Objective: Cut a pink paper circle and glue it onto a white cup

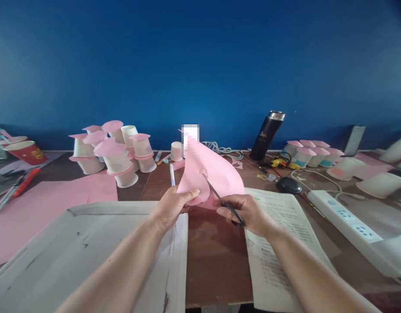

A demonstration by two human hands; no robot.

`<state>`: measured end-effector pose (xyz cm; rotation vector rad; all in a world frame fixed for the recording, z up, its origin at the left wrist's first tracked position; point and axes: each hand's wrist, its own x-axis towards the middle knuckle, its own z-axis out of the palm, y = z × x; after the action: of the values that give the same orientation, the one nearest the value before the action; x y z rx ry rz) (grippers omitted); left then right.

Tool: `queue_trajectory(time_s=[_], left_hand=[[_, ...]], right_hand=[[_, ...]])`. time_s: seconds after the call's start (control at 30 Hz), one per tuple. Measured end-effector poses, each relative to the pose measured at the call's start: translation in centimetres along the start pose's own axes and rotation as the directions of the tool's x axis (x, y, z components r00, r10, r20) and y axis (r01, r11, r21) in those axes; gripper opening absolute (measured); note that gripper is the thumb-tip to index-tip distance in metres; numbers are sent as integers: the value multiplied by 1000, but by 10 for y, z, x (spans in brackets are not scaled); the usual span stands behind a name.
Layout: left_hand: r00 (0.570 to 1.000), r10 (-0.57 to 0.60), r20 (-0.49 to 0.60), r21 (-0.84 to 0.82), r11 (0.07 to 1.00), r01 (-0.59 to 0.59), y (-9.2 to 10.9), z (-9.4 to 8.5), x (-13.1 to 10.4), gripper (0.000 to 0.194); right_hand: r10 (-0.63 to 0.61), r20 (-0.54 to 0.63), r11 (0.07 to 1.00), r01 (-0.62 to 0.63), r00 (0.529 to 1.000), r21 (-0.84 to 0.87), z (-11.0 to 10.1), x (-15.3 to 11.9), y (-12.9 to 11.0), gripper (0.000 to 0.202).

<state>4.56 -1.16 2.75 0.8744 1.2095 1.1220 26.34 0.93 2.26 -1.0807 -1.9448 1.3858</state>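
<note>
A sheet of pink paper point(220, 163) is held up over the desk in front of me, bent and partly cut. My left hand point(174, 203) pinches its lower left edge, thumb on top. In my right hand point(242, 213) is a pair of scissors point(216, 191) with black handles, fingers wrapped round the grips. The blades reach up and left into the paper, beside a curved cut. Part of the blades is hidden by the sheet. A blurred white patch covers the paper's top corner.
Stacked paper cups with pink tops point(112, 152) stand at the left, more capped cups point(306, 154) at the right. A black bottle point(267, 137), power strip point(345, 217), printed page point(285, 248), large white sheet point(89, 256) and pink sheet point(57, 204) lie around. A utility knife point(26, 182) is far left.
</note>
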Motion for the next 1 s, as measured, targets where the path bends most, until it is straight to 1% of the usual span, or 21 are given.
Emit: queue_trajectory(time_s=[0.1,0.2,0.27,0.37,0.47,0.67,0.73,0.87,1.0], left_hand=[[1000,-4,-20,21,1000,5,2,0,0,42],[999,-8,-52,40,999,10,4,1,-1,40],[999,-11,-53,41,999,13,4,1,-1,40],[1000,4,-18,36,999,-3,3,1,-1,42],[1000,24,7,34,999,-25,2,0,0,41],[998,50,44,22,998,-51,1,1,-2,34],[997,55,55,19,998,-56,1,2,-3,33],[994,45,101,39,998,-49,1,2,-3,37],[993,35,114,28,999,-39,1,3,-3,36]], right_hand=[[-3,-3,1000,3,1000,-6,-1,-1,0,36],[-2,-5,1000,2,1000,-5,-2,0,0,39],[3,3,1000,-3,1000,-5,-2,0,1,40],[5,19,1000,-5,1000,10,-1,0,0,39],[-21,19,1000,20,1000,22,1,0,-3,37],[-60,15,998,60,998,9,3,1,-6,36],[-59,6,998,59,998,-10,3,1,-5,35],[-41,6,999,41,999,-25,2,2,-3,36],[-32,-1,998,32,999,-62,2,1,-2,38]])
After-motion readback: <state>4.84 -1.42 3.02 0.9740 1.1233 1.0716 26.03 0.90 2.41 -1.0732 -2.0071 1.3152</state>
